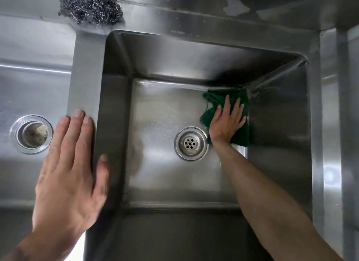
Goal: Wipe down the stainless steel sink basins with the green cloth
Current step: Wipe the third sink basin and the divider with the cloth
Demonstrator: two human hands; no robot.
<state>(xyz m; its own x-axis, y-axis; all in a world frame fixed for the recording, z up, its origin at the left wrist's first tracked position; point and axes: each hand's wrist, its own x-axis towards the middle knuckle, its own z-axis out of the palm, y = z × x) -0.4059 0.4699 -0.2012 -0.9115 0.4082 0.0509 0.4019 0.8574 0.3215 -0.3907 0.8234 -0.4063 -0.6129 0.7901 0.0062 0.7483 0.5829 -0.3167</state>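
The right steel basin (155, 109) fills the middle of the view, with a round drain strainer (191, 143) in its floor. A dark green cloth (241, 135) lies flat on the basin floor in the far right corner, against the right wall. My right hand (227, 120) presses flat on the cloth with fingers spread, arm reaching down into the basin. My left hand (71, 163) rests flat, fingers together, on the steel divider (85, 70) between the two basins, holding nothing. The left basin (29, 89) shows its own open drain (32, 134).
A wad of steel wool (89, 6) sits on the back ledge above the divider. The steel backsplash (213, 2) runs along the top, with a pale scuffed patch (235, 6). A flat steel rim (330, 124) borders the basin on the right.
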